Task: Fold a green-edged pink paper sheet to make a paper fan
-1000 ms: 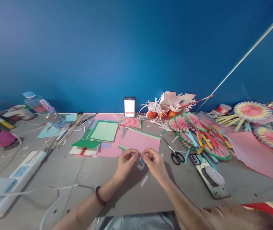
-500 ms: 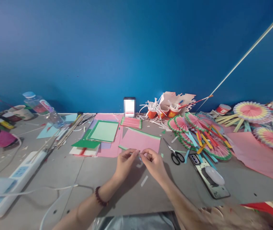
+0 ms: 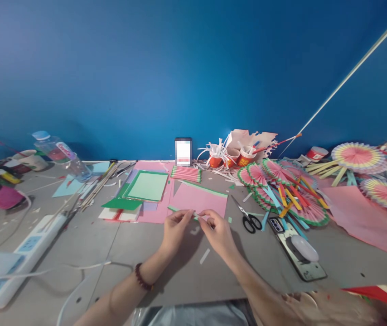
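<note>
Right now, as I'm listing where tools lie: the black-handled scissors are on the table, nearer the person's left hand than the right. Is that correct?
Not quite: the head view shows the black-handled scissors on the table, but nearer the right hand.

This is a paper-craft work area, as shown by the grey bench (image 3: 139,258) against a blue wall (image 3: 180,68), spread with pleated paper fans (image 3: 358,156), coloured sheets (image 3: 198,197), black-handled scissors (image 3: 244,213), thin sticks (image 3: 100,186), a red cup (image 3: 215,161) stuffed with white strips (image 3: 218,147), and scattered offcuts (image 3: 205,256).
</note>
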A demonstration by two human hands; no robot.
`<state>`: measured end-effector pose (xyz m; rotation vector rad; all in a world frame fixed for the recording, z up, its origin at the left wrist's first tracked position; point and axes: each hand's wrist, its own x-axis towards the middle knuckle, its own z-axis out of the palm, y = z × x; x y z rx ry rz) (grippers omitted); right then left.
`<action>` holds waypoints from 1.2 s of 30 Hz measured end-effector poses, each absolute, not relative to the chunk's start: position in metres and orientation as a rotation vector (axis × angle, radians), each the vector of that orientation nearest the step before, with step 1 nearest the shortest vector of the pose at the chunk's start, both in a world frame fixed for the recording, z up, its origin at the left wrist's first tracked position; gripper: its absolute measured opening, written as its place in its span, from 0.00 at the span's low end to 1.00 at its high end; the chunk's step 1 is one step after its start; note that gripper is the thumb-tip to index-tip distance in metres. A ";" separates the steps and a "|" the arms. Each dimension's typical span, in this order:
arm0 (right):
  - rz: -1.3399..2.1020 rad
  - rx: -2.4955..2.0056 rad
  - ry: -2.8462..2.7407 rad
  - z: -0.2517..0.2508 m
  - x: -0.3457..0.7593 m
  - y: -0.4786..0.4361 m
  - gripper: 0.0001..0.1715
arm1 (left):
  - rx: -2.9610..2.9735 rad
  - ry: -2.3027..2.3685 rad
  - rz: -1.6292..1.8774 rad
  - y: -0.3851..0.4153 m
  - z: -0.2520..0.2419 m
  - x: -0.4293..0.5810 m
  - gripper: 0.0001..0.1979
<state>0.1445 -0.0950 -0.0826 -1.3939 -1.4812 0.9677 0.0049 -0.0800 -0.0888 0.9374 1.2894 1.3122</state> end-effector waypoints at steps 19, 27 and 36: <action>0.982 -1.386 -1.454 -0.085 0.146 -0.093 0.15 | 0.902 1.281 1.293 -0.082 -0.082 0.004 0.14; 0.977 -1.405 -1.477 -0.086 0.148 -0.093 0.14 | 0.943 1.251 1.286 -0.081 -0.087 0.002 0.13; 0.979 -1.365 -1.456 -0.087 0.148 -0.094 0.14 | 0.891 1.108 1.303 -0.078 -0.084 0.001 0.16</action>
